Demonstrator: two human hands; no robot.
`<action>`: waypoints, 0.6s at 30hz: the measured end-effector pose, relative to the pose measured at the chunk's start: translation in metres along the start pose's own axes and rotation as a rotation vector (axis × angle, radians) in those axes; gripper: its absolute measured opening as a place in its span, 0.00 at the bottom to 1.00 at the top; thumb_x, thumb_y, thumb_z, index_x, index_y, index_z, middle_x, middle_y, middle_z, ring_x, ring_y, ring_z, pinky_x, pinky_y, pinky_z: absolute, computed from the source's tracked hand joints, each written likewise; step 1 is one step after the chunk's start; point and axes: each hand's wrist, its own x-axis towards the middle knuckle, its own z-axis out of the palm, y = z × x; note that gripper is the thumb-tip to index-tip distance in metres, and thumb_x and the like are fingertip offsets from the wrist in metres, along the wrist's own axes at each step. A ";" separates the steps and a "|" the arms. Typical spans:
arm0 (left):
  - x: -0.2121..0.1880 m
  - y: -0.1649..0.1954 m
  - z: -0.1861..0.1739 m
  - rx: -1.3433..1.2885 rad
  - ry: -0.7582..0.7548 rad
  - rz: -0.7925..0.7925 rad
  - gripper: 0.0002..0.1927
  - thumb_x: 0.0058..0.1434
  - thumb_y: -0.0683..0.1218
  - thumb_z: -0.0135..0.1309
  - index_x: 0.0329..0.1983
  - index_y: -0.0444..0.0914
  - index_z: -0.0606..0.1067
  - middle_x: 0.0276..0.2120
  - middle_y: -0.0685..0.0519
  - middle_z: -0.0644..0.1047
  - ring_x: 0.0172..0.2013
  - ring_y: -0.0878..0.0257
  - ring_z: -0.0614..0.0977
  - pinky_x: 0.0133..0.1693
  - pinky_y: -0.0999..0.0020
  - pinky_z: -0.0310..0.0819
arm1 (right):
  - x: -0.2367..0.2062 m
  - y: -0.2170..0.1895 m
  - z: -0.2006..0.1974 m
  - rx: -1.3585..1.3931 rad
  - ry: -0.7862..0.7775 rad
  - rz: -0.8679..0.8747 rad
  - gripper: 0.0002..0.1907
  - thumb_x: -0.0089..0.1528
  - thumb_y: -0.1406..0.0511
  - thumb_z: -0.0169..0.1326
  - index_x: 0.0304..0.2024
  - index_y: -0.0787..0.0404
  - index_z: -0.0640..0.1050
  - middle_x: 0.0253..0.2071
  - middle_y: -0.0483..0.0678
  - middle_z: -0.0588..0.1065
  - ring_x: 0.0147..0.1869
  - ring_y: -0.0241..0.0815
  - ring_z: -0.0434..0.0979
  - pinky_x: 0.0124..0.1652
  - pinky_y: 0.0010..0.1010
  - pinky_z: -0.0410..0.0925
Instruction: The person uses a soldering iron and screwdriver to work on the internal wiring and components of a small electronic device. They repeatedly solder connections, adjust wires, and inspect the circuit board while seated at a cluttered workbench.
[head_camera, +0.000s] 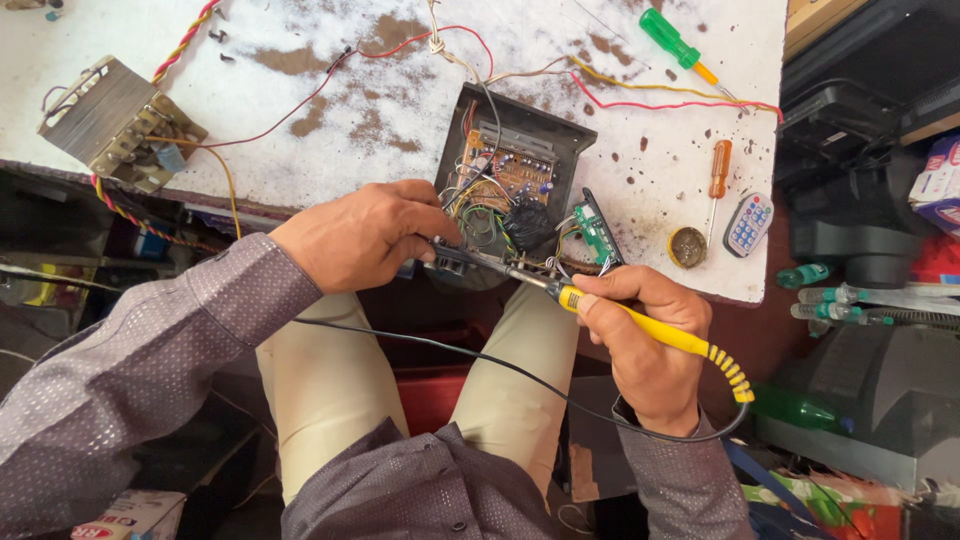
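A black open box (545, 125) holding a brown circuit board (508, 172) and tangled wires sits at the edge of the white workbench (340, 110). My right hand (645, 340) grips a yellow-handled soldering iron (640, 325), its metal tip reaching left toward the box's near edge. My left hand (365, 235) is closed at that same edge, pinching something small and dark beside the iron's tip. A small green board (597, 232) hangs from the box's right side.
A metal transformer (105, 120) with twisted wires stands at the bench's left. A green screwdriver (675, 42), an orange screwdriver (719, 170), a small remote (748, 224) and a round tin (688, 246) lie to the right. Black equipment (860, 190) crowds the far right.
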 end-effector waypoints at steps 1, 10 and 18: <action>0.000 0.000 0.000 -0.001 0.001 0.003 0.14 0.57 0.36 0.54 0.46 0.38 0.80 0.39 0.44 0.78 0.39 0.43 0.81 0.41 0.52 0.74 | 0.000 -0.001 0.000 0.003 0.002 0.003 0.06 0.62 0.74 0.56 0.40 0.70 0.81 0.30 0.47 0.78 0.30 0.28 0.73 0.31 0.19 0.66; 0.001 0.001 -0.002 -0.009 -0.013 0.029 0.15 0.58 0.36 0.52 0.47 0.38 0.79 0.39 0.44 0.77 0.39 0.43 0.81 0.40 0.53 0.75 | -0.004 -0.008 0.005 -0.047 0.004 -0.053 0.05 0.62 0.76 0.57 0.40 0.71 0.81 0.34 0.46 0.78 0.36 0.27 0.74 0.37 0.19 0.67; 0.001 0.002 -0.003 0.098 -0.096 -0.032 0.15 0.59 0.40 0.54 0.50 0.41 0.77 0.44 0.47 0.76 0.41 0.45 0.81 0.40 0.53 0.75 | -0.006 -0.009 0.008 -0.087 -0.023 -0.104 0.07 0.61 0.78 0.57 0.41 0.69 0.80 0.34 0.45 0.77 0.36 0.27 0.71 0.36 0.18 0.65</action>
